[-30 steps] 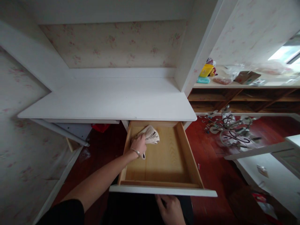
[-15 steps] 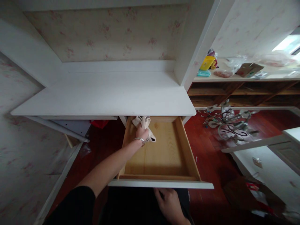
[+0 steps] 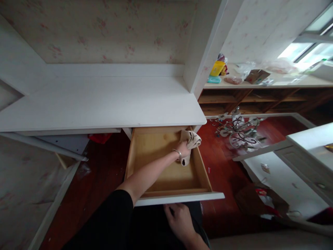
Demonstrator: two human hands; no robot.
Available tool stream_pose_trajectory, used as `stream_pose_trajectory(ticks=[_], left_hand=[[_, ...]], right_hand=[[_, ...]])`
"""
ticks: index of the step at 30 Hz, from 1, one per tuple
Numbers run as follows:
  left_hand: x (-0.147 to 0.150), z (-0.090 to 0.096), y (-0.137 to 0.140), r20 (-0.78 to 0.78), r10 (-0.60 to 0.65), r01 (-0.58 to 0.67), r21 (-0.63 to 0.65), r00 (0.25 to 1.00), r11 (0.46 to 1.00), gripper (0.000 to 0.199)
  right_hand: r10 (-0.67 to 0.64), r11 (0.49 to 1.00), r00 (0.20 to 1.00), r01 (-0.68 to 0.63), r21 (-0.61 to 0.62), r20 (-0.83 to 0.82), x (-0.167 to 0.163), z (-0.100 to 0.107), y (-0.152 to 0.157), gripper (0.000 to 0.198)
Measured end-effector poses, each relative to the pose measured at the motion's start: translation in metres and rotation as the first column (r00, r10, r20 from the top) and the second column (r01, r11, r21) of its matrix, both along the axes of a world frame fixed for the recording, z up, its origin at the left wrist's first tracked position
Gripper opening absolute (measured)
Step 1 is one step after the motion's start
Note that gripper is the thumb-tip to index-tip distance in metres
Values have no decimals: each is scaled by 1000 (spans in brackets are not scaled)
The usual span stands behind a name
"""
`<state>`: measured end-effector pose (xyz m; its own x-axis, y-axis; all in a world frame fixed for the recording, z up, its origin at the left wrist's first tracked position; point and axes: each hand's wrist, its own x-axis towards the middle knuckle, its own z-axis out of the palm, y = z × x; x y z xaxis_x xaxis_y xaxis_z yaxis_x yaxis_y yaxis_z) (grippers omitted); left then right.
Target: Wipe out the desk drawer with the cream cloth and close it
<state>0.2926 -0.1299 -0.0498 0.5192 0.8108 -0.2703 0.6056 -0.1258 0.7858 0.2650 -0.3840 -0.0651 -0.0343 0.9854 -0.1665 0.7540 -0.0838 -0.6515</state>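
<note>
An open wooden drawer (image 3: 166, 180) extends from beneath a white desk (image 3: 117, 104). Inside it, my left hand (image 3: 184, 149) is closed on a beige cloth (image 3: 194, 139) with dark marks, which lies against the drawer's right side near the back. A silvery bangle circles that wrist. My right hand (image 3: 180, 222) is below the white drawer front (image 3: 182, 199), its fingers curled up against the lower edge; the fingertips are partly hidden.
On the red wooden floor to the right lies a chandelier (image 3: 241, 130). Behind it, low wooden shelving (image 3: 234, 95) carries a yellow container (image 3: 217, 68) and bags. A white cabinet (image 3: 309, 163) stands at the right, with a cardboard box (image 3: 249, 199) nearby.
My left hand has moved the cloth from the drawer's back left corner across to its right side. The view has shifted to the right. My right hand stays at the drawer front.
</note>
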Motion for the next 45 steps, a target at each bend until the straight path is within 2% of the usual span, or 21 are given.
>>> stream_pose_trajectory(ticks=[3, 5, 8, 10, 12, 15, 17, 19, 22, 24, 27, 29, 33, 37, 41, 45], left_hand=[[-8, 3, -16, -31, -108, 108, 14, 994, 994, 34], [-20, 7, -30, -99, -263, 267, 32, 960, 963, 32], [-36, 14, -58, -236, -530, 545, -4, 814, 838, 29], [-45, 21, -76, -296, -644, 665, -36, 706, 746, 28], [-52, 29, -87, -348, -705, 745, -29, 618, 667, 32], [-68, 43, -88, -412, -757, 819, -42, 508, 573, 39], [-85, 50, -82, -440, -783, 850, -80, 439, 521, 39], [-107, 52, -76, -479, -781, 864, -86, 401, 496, 32], [-147, 52, -68, -562, -734, 862, -69, 382, 501, 16], [-174, 52, -63, -607, -694, 834, -91, 387, 544, 10], [-207, 54, -56, -667, -625, 771, -116, 407, 626, 13], [-219, 55, -52, -713, -565, 745, -90, 415, 661, 15], [-223, 50, -34, -763, -448, 697, 6, 467, 717, 13], [-215, 47, 6, -790, -351, 655, 83, 503, 751, 10], [-209, 53, 51, -811, -271, 627, 144, 518, 765, 13], [-209, 60, 67, -826, -259, 634, 146, 500, 759, 19]], right_hand=[[-12, 1000, 1000, 12, 17, -5, 0, -5, 0, 35], [-14, 999, 1000, 14, 36, -7, 1, -10, -1, 35], [7, 998, 1000, -5, 61, -21, 2, -14, -2, 36], [13, 998, 1000, -11, 65, -29, 3, -14, -2, 37], [18, 998, 999, -15, 60, -39, 4, -12, -1, 38], [29, 999, 998, -27, 46, -58, 4, -9, 0, 39], [34, 999, 997, -32, 35, -64, 5, -7, 0, 40], [32, 999, 997, -31, 24, -63, 5, -8, -1, 41], [32, 999, 998, -31, 21, -56, 5, -11, -2, 42], [34, 999, 998, -33, 21, -57, 4, -13, -3, 43], [30, 999, 998, -29, 20, -54, 4, -13, -4, 45], [29, 999, 998, -27, 28, -52, 4, -13, -5, 46], [32, 999, 998, -31, 23, -54, 4, -9, -5, 47], [11, 1000, 997, -12, -9, -70, 1, -5, -4, 46], [-20, 1000, 995, 18, -20, -99, -1, -1, -4, 46], [-29, 999, 994, 26, -29, -101, -2, -3, -6, 48]])
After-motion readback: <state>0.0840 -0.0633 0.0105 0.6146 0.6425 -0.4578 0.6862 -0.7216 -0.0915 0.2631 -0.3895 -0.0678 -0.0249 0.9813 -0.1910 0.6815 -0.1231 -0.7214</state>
